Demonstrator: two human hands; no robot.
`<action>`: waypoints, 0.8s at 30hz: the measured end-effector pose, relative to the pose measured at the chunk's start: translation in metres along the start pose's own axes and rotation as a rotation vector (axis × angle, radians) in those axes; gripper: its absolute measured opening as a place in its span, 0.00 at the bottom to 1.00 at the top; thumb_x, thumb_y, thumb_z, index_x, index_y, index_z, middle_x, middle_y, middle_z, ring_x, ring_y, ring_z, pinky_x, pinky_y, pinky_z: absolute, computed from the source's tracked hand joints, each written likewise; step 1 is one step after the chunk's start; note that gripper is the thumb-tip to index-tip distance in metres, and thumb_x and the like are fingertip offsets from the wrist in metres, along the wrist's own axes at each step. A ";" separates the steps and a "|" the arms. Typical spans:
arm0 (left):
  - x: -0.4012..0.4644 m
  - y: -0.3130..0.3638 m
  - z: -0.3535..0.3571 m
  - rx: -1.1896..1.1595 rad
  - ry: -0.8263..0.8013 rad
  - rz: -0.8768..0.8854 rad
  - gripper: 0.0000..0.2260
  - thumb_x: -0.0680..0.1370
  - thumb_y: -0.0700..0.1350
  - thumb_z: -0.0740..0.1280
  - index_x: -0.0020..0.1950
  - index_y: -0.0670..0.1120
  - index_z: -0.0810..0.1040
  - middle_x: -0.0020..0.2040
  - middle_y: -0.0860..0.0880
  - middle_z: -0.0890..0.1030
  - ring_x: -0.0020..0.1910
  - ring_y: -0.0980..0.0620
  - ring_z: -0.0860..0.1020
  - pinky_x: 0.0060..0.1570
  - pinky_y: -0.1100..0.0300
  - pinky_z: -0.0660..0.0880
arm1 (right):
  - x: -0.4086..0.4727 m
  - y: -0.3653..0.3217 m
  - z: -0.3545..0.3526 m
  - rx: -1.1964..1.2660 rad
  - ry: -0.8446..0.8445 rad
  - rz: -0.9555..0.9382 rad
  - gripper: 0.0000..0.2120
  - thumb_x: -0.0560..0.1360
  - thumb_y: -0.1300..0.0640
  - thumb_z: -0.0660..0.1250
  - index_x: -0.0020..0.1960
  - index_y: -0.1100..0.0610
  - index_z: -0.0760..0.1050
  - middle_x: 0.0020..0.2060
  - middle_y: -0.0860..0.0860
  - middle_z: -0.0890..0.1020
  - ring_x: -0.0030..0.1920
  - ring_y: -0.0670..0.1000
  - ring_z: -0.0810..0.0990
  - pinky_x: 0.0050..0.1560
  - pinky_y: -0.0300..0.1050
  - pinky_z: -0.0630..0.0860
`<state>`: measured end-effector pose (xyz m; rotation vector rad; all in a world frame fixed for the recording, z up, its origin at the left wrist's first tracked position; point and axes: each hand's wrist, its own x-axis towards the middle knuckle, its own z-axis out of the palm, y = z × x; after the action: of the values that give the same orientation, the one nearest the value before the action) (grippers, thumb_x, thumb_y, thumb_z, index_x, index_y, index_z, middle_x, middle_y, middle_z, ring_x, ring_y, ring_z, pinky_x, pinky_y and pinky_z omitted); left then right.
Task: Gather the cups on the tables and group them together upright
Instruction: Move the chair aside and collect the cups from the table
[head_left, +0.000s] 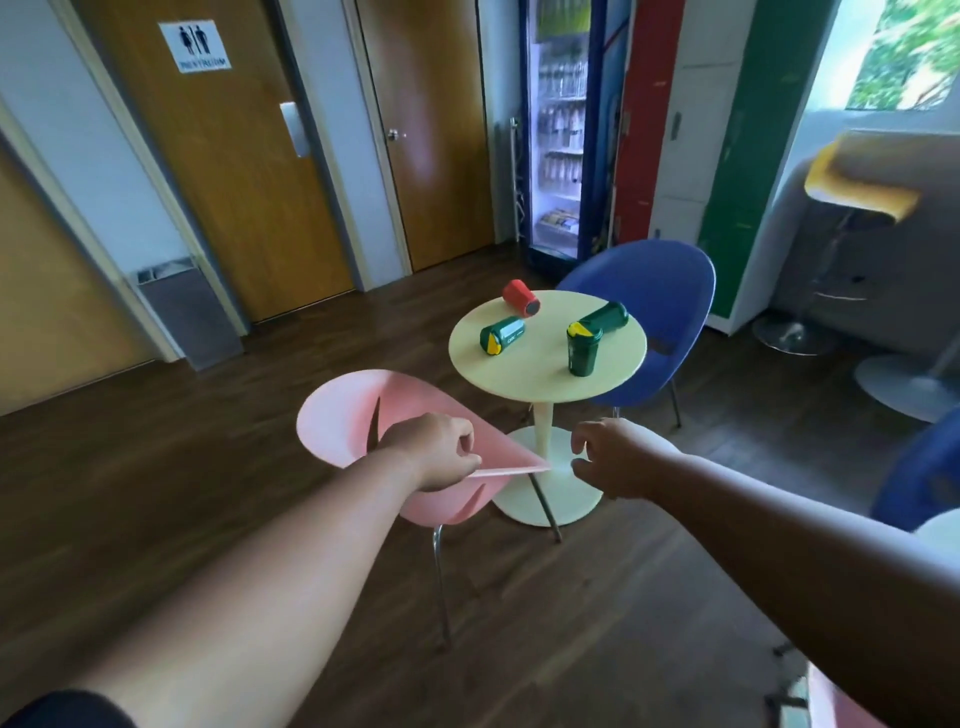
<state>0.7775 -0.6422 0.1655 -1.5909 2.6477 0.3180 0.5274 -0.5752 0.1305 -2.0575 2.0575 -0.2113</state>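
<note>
From the head camera, a small round pale-yellow table (524, 382) on a white pedestal stands ahead on a dark wood floor (156, 493). Four cups sit on it. A red cylindrical cup (520, 298) lies on its side at the far edge. A green cup with a yellow lid (502, 335) lies on its side toward the left. A dark green cup (605, 317) lies tipped over at the right, just behind and apparently touching a green cup with a yellow-and-green lid (583, 348), which stands upright near the right edge.

Both bare arms reach forward, well short of the table top. The left hand (434, 449) hovers in front of the pink plastic shell chair (343, 415), its fingers loosely curled and holding nothing; whether it touches the chair's edge cannot be told. The right hand (615, 457) hangs in front of the table's pedestal base, fingers loosely curled round nothing, apart from the left.

A blue plastic shell chair (660, 291) stands behind the table. Beyond are wooden doors, one with a restroom sign (195, 45), and a lit drinks fridge (561, 135).
</note>
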 end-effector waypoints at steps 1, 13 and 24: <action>0.014 0.006 -0.002 -0.002 0.010 0.003 0.08 0.76 0.58 0.66 0.51 0.56 0.78 0.45 0.55 0.80 0.41 0.54 0.80 0.45 0.53 0.83 | 0.009 0.013 -0.005 -0.004 -0.008 0.005 0.11 0.70 0.44 0.63 0.50 0.46 0.75 0.45 0.45 0.78 0.43 0.49 0.76 0.44 0.46 0.77; 0.163 0.043 -0.006 0.048 -0.067 0.118 0.12 0.76 0.59 0.65 0.53 0.55 0.79 0.51 0.54 0.82 0.51 0.50 0.79 0.50 0.54 0.79 | 0.101 0.089 -0.026 -0.007 -0.004 0.098 0.06 0.72 0.49 0.62 0.38 0.50 0.71 0.38 0.47 0.77 0.40 0.54 0.78 0.41 0.46 0.77; 0.309 0.013 -0.037 0.067 -0.070 0.215 0.12 0.74 0.60 0.64 0.51 0.55 0.78 0.50 0.55 0.82 0.50 0.49 0.80 0.49 0.56 0.77 | 0.213 0.111 -0.042 0.021 0.093 0.269 0.11 0.71 0.45 0.65 0.52 0.46 0.75 0.45 0.47 0.80 0.43 0.53 0.78 0.42 0.44 0.76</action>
<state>0.6219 -0.9126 0.1615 -1.2542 2.7476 0.2831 0.4109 -0.7898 0.1308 -1.7643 2.3476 -0.2849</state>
